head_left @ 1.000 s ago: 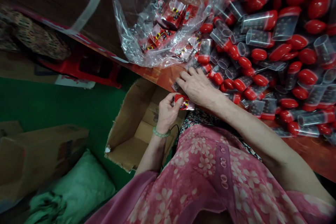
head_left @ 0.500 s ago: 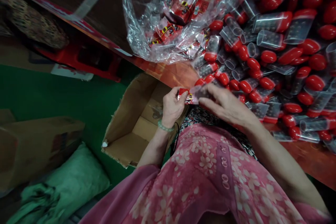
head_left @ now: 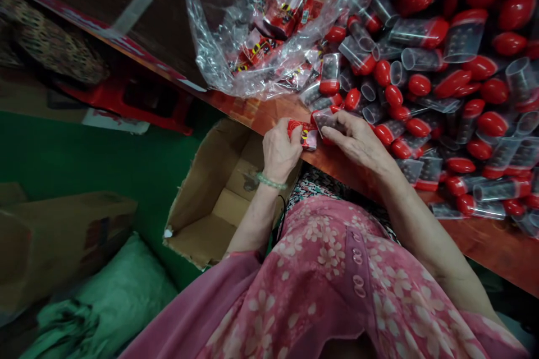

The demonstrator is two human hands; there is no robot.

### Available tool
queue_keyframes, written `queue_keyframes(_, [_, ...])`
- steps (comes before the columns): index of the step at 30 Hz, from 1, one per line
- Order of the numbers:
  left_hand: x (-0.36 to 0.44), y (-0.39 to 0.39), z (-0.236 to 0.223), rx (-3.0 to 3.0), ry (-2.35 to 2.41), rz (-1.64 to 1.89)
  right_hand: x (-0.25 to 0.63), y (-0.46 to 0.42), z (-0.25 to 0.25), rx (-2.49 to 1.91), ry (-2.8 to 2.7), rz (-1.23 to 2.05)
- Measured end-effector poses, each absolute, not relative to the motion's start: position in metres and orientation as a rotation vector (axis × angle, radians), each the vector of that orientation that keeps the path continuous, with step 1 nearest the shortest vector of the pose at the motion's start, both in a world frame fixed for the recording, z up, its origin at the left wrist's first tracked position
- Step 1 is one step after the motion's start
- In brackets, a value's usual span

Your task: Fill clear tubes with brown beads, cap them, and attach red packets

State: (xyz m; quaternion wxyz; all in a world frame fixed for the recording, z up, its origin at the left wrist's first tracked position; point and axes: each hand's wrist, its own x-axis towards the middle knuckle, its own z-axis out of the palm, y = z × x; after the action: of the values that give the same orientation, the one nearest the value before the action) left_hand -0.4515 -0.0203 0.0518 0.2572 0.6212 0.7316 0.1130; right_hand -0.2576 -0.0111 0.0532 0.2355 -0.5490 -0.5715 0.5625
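Note:
Pinched between the thumb and fingers of my left hand (head_left: pixel 281 148) is a small red printed wrapper (head_left: pixel 309 136) with a yellow-and-black picture and a clear end. My right hand (head_left: pixel 357 137) grips a clear plastic tube (head_left: pixel 325 119) of dark beads, with a bit of red at its edge. The tube lies tilted close to the wrapper's right end; whether they touch I cannot tell. Both hands are over the front edge of the reddish table (head_left: pixel 332 165). A heap of similar red-capped tubes (head_left: pixel 455 81) spreads to the right of my right hand.
Behind my hands, a clear plastic bag (head_left: pixel 210 50) holds several red wrappers (head_left: pixel 283 11). An open cardboard box (head_left: pixel 189 202) stands below the table edge at left. Farther left are a red plastic stool (head_left: pixel 147 95), another carton (head_left: pixel 71 235) and a pale green sack (head_left: pixel 130 280).
Both hands have shifted slightly away from my body, over the table edge. The tube in my right hand, blurred against the wrapper's end before, now shows tilted beside it. The view has shifted a little.

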Motion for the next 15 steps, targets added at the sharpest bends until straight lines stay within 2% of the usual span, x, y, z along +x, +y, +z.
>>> queue_keyframes(5, [-0.45,-0.029,0.038,1.914,1.955,0.357,-0.256,-0.017,0.047,-1.513,-1.454,1.5])
queue_keyframes(11, [-0.45,-0.04,0.023,2.001,1.917,0.684,-0.249,-0.028,0.048,-1.494,-1.366,1.547])
queue_keyframes(15, [-0.462,-0.047,0.03,2.257,1.563,0.813,-0.245,-0.032,0.053,-1.447,-1.264,1.576])
